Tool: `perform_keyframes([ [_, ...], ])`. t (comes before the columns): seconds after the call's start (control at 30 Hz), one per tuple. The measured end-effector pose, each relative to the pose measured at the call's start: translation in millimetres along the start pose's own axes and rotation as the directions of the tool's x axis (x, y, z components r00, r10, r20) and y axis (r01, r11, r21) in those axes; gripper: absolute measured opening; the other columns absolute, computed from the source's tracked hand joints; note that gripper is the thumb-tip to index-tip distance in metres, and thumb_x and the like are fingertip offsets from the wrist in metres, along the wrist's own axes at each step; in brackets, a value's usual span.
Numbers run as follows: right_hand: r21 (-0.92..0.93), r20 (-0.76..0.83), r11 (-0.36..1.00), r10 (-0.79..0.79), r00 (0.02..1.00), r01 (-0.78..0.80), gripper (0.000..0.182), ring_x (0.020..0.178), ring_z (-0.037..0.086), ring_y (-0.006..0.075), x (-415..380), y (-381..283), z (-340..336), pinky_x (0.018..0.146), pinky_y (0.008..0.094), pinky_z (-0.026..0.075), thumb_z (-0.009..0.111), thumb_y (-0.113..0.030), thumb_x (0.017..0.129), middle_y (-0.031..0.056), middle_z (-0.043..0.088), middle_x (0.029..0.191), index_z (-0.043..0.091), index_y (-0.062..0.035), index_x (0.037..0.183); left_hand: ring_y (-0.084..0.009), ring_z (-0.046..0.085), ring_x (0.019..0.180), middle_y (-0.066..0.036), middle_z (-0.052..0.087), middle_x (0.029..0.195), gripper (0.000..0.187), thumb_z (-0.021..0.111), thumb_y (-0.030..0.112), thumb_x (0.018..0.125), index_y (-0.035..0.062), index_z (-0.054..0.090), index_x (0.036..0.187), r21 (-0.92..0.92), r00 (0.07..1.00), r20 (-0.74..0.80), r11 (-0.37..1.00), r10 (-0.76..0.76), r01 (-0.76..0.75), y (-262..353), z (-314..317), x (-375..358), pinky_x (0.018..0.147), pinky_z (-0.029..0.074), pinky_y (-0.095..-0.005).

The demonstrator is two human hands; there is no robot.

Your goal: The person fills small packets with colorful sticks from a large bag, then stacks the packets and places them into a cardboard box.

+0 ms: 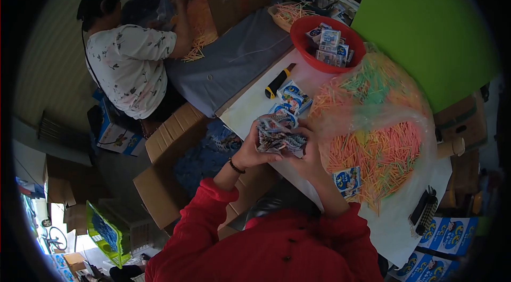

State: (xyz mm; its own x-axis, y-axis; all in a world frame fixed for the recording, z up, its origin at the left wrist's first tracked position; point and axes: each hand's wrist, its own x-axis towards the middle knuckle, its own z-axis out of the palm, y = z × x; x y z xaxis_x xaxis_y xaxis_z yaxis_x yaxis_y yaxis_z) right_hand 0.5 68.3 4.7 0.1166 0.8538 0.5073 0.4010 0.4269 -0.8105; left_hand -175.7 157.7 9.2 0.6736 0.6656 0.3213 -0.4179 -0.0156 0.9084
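A thick bundle of small printed packets [279, 138] is between my two hands, its edges facing up. My left hand [253, 149] wraps round the bundle's left side, a dark beaded bracelet on the wrist. On the right side, my right hand [310, 158] grips the same bundle. Just beyond them, several blue and white packets [294, 97] lie on the white tabletop [250, 109]. Another packet [347, 181] rests on the pink and orange sticks [375, 154] in a clear plastic bag, right of my right hand.
A red bowl [301, 45] holds several packets. Near it lies a yellow and black utility knife [280, 81]. An open cardboard box [159, 189] with blue packets stands below left. Across the grey-covered table, a person [133, 58] reaches towards a carton [242, 0] of sticks.
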Motion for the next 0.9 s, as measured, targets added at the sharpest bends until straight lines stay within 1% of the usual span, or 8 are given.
perform_keyframes([
  [0.13,-0.291,0.026,0.947,-0.135,0.991,0.136,0.082,0.132,0.038,0.0331,-0.9,9.8,4.3,0.105,0.0429,0.037,0.081,-0.009,0.067,0.0202,0.044,0.132,0.038,-0.0043,0.137,-0.0227,0.049,0.124,-0.013,0.049,0.133,0.1,0.088,0.01,0.066,0.0041,0.024,0.142,0.475,0.992,0.082,0.871,0.1,-0.127,-25.2,-16.5,-6.7,0.103,0.041,-0.0365],
  [0.2,0.128,-0.195,0.987,0.121,0.973,-0.097,0.074,0.129,0.042,0.0315,-10.9,17.4,14.6,0.103,0.0403,0.039,0.083,-0.011,0.066,0.018,0.047,0.13,0.045,-0.004,0.13,-0.0217,0.048,0.123,-0.012,0.047,0.133,0.098,0.089,0.012,0.065,0.0044,0.028,0.141,0.464,0.996,0.066,0.881,0.068,-0.091,-29.9,-18.3,-2.4,0.104,0.041,-0.0365],
  [0.3,0.028,-0.024,0.948,0.319,0.948,-0.318,0.079,0.124,0.048,0.0303,-1.1,16.6,-0.1,0.101,0.0388,0.042,0.084,-0.011,0.067,0.0177,0.047,0.131,0.04,-0.0034,0.133,-0.0202,0.047,0.123,-0.011,0.044,0.134,0.096,0.091,0.019,0.063,0.0041,0.033,0.138,0.398,0.999,-0.028,0.917,-0.033,0.041,-40.2,-18.5,-6.2,0.104,0.039,-0.037],
  [0.47,0.268,0.051,0.937,0.218,0.975,-0.224,0.088,0.118,0.053,0.0268,-1.0,10.9,-1.1,0.099,0.0375,0.044,0.083,-0.009,0.068,0.0181,0.048,0.13,0.031,-0.0019,0.14,-0.0229,0.053,0.117,-0.012,0.052,0.126,0.095,0.09,0.023,0.064,0.0031,0.034,0.137,0.327,0.99,-0.139,0.945,0.03,0.018,-17.3,-3.2,4.3,0.098,0.043,-0.0342],
  [0.53,0.247,0.036,0.953,0.175,0.984,-0.178,0.09,0.118,0.052,0.0251,-5.9,5.4,-1.9,0.099,0.0373,0.044,0.083,-0.009,0.068,0.0177,0.048,0.13,0.029,-0.0007,0.14,-0.0253,0.053,0.118,-0.014,0.052,0.126,0.1,0.091,0.026,0.062,0.0025,0.032,0.139,0.486,0.998,0.012,0.872,0.059,-0.057,-21.9,-5.1,3.7,0.101,0.041,-0.0369],
  [0.6,-0.036,-0.004,0.998,0.05,0.999,-0.05,0.097,0.122,0.049,0.0269,-7.0,6.0,-5.4,0.102,0.0388,0.041,0.083,-0.008,0.066,0.0185,0.043,0.135,0.025,-0.001,0.143,-0.0268,0.052,0.119,-0.014,0.051,0.127,0.103,0.091,0.026,0.061,0.0031,0.03,0.141,0.522,0.995,0.077,0.847,0.071,-0.101,-24.4,-6.7,3.7,0.102,0.04,-0.0376],
  [0.83,-0.172,-0.027,0.984,0.052,0.998,-0.056,0.095,0.138,0.027,0.0423,-5.6,15.4,-10.4,0.112,0.0495,0.025,0.073,-0.003,0.065,0.0258,0.03,0.147,0.023,0.0004,0.145,-0.0292,0.051,0.122,-0.014,0.051,0.131,0.096,0.09,0.019,0.061,0.0067,0.038,0.141,0.513,0.999,0.02,0.858,-0.025,0.011,-39.8,-5.7,5.1,0.103,0.04,-0.0378],
  [0.9,-0.517,0.237,0.824,-0.124,0.964,0.233,0.093,0.142,0.014,0.0453,-3.2,11.0,-18.5,0.113,0.0513,0.02,0.068,-0.001,0.066,0.0279,0.018,0.152,0.021,0.0004,0.146,-0.0281,0.052,0.121,-0.014,0.053,0.129,0.09,0.089,0.018,0.063,0.0064,0.042,0.138,0.503,0.999,-0.028,0.864,0.019,-0.002,-42.8,-2.8,5.7,0.102,0.041,-0.0375],
])
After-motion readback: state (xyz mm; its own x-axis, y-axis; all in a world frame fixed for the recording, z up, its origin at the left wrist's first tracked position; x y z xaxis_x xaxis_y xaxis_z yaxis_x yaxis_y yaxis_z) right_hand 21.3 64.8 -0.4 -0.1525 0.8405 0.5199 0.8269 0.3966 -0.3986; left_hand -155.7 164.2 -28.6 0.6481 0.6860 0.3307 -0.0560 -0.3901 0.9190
